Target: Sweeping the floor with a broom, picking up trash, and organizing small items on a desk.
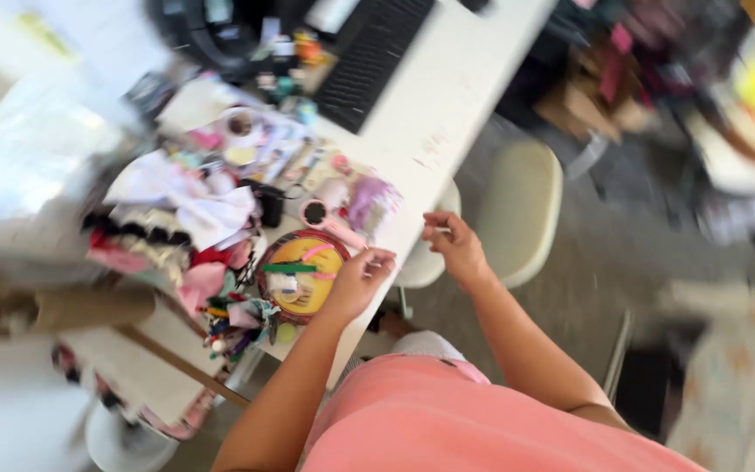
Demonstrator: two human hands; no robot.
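My left hand (356,281) rests loosely curled at the round yellow tray (301,273) near the table edge (412,218), my right hand (454,245) pinches something too blurred to identify, so I judge I'm sorting, needing a steadier reach.

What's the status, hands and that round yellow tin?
Left hand at round yellow tin, grip unclear. Right hand off table edge, pinching something tiny. Craft clutter crowds the tin.
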